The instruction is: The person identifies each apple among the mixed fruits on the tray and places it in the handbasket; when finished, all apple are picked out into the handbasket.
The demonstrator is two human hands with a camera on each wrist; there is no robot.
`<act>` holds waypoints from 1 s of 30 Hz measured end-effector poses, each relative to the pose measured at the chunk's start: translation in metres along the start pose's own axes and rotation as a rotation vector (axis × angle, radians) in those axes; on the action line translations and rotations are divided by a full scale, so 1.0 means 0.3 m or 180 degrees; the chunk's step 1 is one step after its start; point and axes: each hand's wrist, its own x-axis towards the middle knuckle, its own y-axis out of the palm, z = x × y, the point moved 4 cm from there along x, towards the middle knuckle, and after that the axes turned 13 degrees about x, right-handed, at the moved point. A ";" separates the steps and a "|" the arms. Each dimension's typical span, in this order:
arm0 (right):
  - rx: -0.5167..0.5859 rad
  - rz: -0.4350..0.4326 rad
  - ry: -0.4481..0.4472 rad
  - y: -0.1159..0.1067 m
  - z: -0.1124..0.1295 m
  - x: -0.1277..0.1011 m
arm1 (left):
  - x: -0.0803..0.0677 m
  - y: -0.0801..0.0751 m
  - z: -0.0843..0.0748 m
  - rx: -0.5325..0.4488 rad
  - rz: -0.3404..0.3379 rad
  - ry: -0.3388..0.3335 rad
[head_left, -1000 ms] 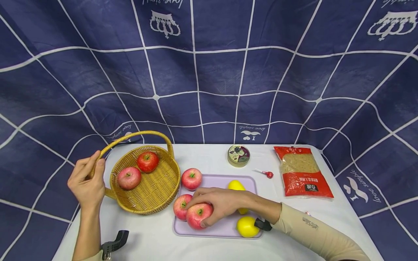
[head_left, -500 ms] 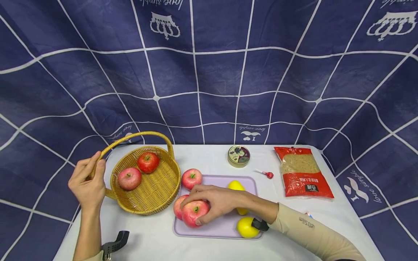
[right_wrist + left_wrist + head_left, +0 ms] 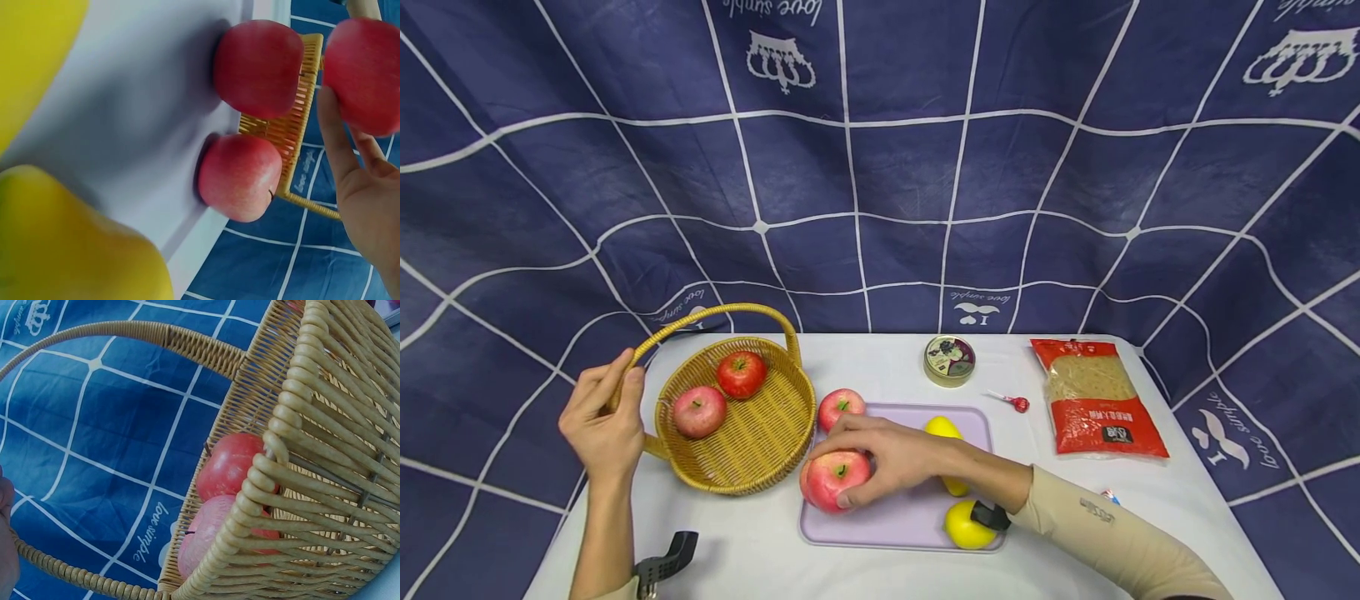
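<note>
Here the right hand point(image 3: 891, 457) has its fingers point(image 3: 337, 134) curled round a red apple point(image 3: 833, 480) above the lilac tray's point(image 3: 895, 521) left edge, just beside the basket point(image 3: 767, 442). The left hand point(image 3: 601, 421) pinches the basket handle point(image 3: 700, 321). Five apples: two in the basket, two on the tray. Three lemons. Open counter point(image 3: 760, 550) lies nearest the person.
</note>
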 end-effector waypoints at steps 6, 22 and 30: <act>-0.0073 -0.0284 -0.0159 -0.008 0.008 0.020 | -0.003 -0.002 0.007 -0.0019 0.0014 -0.0015; 0.0081 -0.0559 0.0098 -0.022 0.001 0.079 | 0.000 -0.007 0.011 0.0011 0.0014 0.0002; 0.0232 -0.0574 0.0091 -0.035 -0.016 0.121 | 0.001 -0.005 0.010 0.0011 0.0019 0.0013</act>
